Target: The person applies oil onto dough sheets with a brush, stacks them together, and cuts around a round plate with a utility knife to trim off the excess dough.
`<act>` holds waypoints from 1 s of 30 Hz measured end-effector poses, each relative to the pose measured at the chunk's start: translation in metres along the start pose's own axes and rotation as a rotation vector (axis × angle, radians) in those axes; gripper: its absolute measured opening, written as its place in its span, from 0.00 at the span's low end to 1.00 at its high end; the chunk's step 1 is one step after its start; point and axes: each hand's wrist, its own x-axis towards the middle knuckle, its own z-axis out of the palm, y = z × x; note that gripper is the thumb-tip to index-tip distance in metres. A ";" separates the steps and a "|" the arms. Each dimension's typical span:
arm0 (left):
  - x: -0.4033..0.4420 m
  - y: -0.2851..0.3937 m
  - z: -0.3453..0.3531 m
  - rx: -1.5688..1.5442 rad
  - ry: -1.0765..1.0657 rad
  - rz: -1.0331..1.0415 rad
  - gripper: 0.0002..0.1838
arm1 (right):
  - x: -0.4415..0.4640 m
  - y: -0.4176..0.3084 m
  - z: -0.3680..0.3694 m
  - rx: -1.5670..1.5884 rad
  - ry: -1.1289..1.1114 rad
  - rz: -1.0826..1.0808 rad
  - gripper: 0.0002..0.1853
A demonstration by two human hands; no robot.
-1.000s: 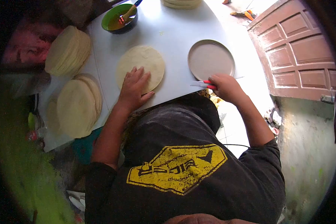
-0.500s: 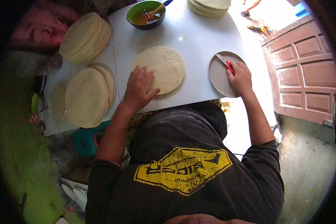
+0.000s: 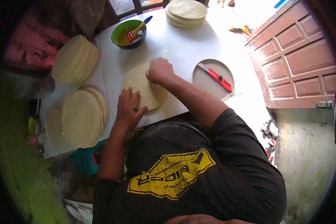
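Note:
A round pale dough sheet [image 3: 147,91] lies on the white table [image 3: 183,46] in front of me. My left hand [image 3: 128,108] rests on its lower left edge with the fingers spread. My right hand [image 3: 160,71] is closed over the sheet's upper right edge; what its fingers hold, if anything, is hidden. To the right, a red-handled cutter [image 3: 218,78] lies on a round grey-brown plate [image 3: 205,87]. Beyond the sheet stands a green bowl [image 3: 115,34] of yellowish liquid, with a brush [image 3: 140,27] leaning in it.
Stacks of round sheets stand at the upper left [image 3: 74,61], lower left [image 3: 82,118] and far edge [image 3: 186,10]. A brown panelled door [image 3: 291,56] is at the right. A teal container [image 3: 82,162] is below the table's left side.
My right hand has let go of the cutter, now lying on the plate, and moved left to the dough sheet's far edge. My left hand stays on the sheet's near left edge.

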 end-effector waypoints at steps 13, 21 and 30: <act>-0.014 -0.006 -0.010 -0.134 0.066 -0.105 0.29 | 0.057 0.026 -0.015 0.183 -0.400 -0.227 0.19; -0.026 -0.014 -0.004 -0.426 0.236 -0.286 0.21 | 0.000 0.003 -0.043 0.309 -0.237 -0.463 0.16; 0.072 0.051 -0.035 -2.327 0.377 -0.311 0.25 | -0.019 0.000 -0.185 0.367 0.040 -0.666 0.17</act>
